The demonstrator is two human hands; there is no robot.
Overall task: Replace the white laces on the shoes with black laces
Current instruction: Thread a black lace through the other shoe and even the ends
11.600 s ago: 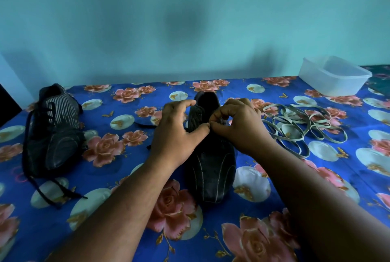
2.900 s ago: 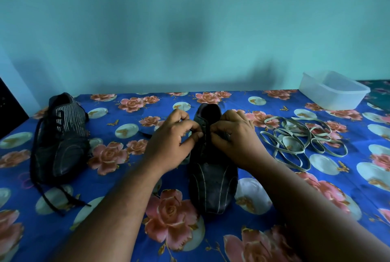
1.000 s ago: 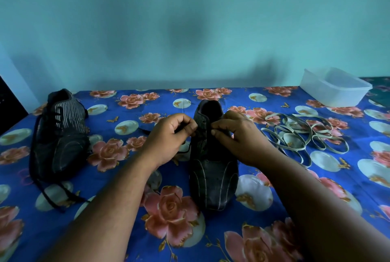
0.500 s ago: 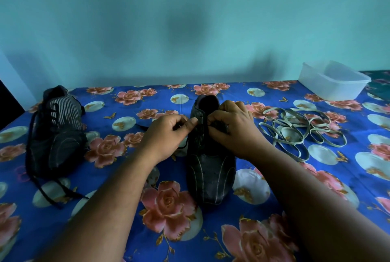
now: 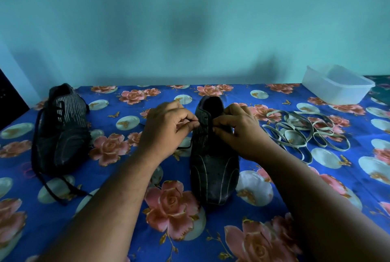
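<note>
Eyelet area of centre shoe point(image 5: 214, 169) partly hidden behind both hands. Left hand point(image 5: 166, 129) and right hand point(image 5: 240, 133) each pinch black lace point(image 5: 186, 147) with curled fingers at its throat. Second shoe point(image 5: 63, 133) lies left; white laces point(image 5: 306, 135) heaped right; plastic container point(image 5: 337, 84) behind them on floral tabletop point(image 5: 118, 177).

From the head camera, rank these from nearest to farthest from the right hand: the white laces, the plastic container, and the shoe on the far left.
Measured from the right hand:
1. White laces, piled on the cloth just to its right.
2. Plastic container, farther right, at the back corner.
3. Far-left shoe, across the table beyond the left hand.
</note>
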